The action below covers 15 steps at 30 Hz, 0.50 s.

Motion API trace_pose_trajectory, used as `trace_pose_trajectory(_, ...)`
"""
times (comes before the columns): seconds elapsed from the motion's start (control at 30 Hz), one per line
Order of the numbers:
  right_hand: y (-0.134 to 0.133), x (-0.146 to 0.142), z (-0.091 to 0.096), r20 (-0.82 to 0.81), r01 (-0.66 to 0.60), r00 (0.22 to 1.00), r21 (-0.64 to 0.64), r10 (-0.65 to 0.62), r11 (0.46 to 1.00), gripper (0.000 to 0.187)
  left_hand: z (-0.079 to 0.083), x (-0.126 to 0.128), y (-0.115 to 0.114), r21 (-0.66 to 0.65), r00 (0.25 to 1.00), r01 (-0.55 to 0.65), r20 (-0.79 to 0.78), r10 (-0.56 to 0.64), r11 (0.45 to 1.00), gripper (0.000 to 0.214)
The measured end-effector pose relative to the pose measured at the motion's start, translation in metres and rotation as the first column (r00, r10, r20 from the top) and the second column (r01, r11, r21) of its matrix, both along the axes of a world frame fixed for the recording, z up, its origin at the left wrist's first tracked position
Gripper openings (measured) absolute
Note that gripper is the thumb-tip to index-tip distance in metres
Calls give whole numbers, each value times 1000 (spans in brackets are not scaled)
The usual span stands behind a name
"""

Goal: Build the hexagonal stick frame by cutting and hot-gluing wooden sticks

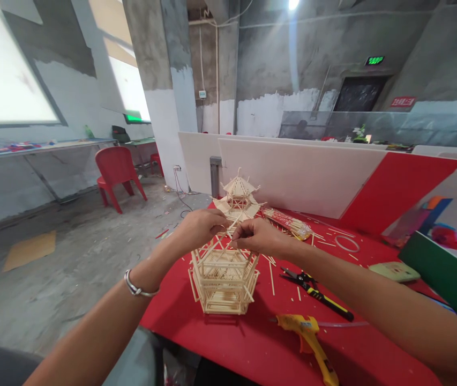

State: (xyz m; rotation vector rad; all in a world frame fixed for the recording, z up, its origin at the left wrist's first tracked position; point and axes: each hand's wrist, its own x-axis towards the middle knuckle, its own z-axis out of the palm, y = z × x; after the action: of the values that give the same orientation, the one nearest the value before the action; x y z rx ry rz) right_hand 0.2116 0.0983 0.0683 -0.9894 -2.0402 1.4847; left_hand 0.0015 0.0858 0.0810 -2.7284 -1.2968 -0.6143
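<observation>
A hexagonal tower model of thin wooden sticks [224, 281] stands on the red table, with slanting sticks rising to its top. Over that top, my left hand [205, 226] has its fingers pinched together at the crossing sticks. From the other side my right hand [262, 236] pinches a thin wooden stick [230, 242] near the same point. The fingers partly cover the tips of the sticks. Just behind my hands is a tiered pavilion roof [239, 190] made of the same sticks.
On the red table [260, 343] lie a yellow glue gun [306, 340], black-and-yellow pliers [319, 295], a bag of sticks [286, 221], a clear tape ring [347, 244] and scattered stick pieces. A green board [449, 279] stands at right. White panels [288, 174] border the back.
</observation>
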Motion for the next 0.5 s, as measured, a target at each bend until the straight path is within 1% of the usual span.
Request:
trace_pose_trajectory(0.17,-2,-1,2,4,15,1000,-1,-15,1000,7,1,1,-1,4,1000,-2,4,2,1000,25)
trace_pose_trajectory(0.5,0,0,0,-12,13,1000,4,-13,1000,7,1,1,-2,11,1000,14,21,-15,1000,26)
